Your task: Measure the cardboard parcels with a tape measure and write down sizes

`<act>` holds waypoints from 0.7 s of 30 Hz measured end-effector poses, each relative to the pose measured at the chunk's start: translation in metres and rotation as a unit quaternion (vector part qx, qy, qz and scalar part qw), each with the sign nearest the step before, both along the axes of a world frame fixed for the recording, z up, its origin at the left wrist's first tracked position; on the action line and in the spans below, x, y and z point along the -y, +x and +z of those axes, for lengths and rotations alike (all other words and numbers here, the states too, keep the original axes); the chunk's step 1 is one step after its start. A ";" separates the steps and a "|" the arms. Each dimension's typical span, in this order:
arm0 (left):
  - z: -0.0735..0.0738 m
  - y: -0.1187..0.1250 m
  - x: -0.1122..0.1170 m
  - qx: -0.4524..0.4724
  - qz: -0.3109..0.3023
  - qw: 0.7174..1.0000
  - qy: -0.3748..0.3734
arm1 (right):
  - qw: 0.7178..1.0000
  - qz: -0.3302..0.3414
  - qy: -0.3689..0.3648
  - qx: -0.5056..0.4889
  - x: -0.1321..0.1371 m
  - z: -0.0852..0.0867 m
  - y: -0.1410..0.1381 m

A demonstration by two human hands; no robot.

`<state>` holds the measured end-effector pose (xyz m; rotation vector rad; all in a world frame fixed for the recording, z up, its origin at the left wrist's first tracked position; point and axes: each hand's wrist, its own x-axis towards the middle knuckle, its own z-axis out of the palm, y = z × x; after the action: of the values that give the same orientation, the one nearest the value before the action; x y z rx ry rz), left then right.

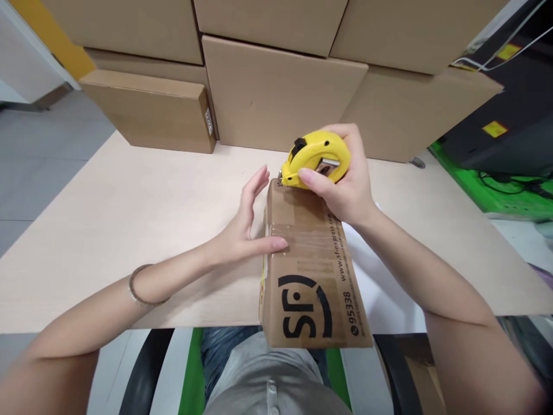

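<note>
A yellow tape measure with a black button is gripped in my right hand, thumb along its near side. Its mouth rests at the far left corner of a brown cardboard box, which bears black SF print and clear tape. My left hand is spread at the box's left edge, with the thumb lying over the top and the other fingers raised beside the far left corner. The near end of the box reaches past the table's front edge. I cannot make out any blade drawn from the tape measure.
Large cardboard boxes are stacked along the table's back, with a smaller carton at the left. White paper lies right of the SF box on the pale table. Dark equipment with cables stands at the right.
</note>
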<state>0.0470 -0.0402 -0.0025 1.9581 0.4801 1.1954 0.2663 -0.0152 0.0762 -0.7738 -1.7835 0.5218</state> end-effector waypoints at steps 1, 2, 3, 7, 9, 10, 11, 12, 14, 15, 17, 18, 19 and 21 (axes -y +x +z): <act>-0.001 0.004 -0.004 0.003 -0.028 0.999 -0.019 | 1.000 0.003 0.007 0.014 0.000 0.001 -0.001; -0.001 0.007 -0.006 0.008 -0.051 0.998 -0.034 | 0.999 0.010 0.011 0.032 0.000 0.001 -0.001; -0.002 0.009 -0.007 0.014 -0.068 0.997 -0.045 | 0.998 0.021 0.015 0.053 0.000 0.002 -0.001; -0.007 0.015 -0.004 0.043 -0.079 0.995 -0.047 | 0.987 0.081 0.036 0.135 0.002 0.003 0.003; -0.011 0.017 -0.001 0.063 -0.063 0.995 -0.036 | 0.982 0.091 0.037 0.163 0.003 0.006 0.006; -0.012 0.019 0.000 0.074 -0.053 0.995 -0.031 | 0.980 0.091 0.033 0.171 0.004 0.007 0.009; -0.013 0.020 0.001 0.083 -0.038 0.995 -0.027 | 0.980 0.089 0.026 0.176 0.006 0.010 0.012; -0.014 0.021 0.002 0.086 -0.021 0.996 -0.022 | 0.980 0.086 0.018 0.179 0.007 0.012 0.016; -0.015 0.023 0.003 0.078 0.014 0.997 -0.008 | 0.981 0.081 0.009 0.177 0.012 0.016 0.029; -0.015 0.024 0.004 0.073 0.025 0.997 -0.001 | 0.982 0.077 0.009 0.173 0.014 0.016 0.037; -0.014 0.025 0.005 0.072 0.034 0.997 0.002 | 0.984 0.060 0.010 0.165 0.021 0.016 0.055; -0.014 0.025 0.005 0.077 0.032 0.996 -0.001 | 0.986 0.047 0.009 0.160 0.024 0.015 0.064; -0.014 0.026 0.005 0.083 0.031 0.996 -0.004 | 0.987 0.032 0.006 0.155 0.027 0.013 0.074; -0.014 0.027 0.004 0.088 0.031 0.996 -0.007 | 0.989 0.000 -0.004 0.145 0.033 0.007 0.090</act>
<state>0.0741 -0.0445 -0.0163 1.8180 0.4592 1.3867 0.3567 -0.0480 0.0836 -0.8903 -2.0496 0.4340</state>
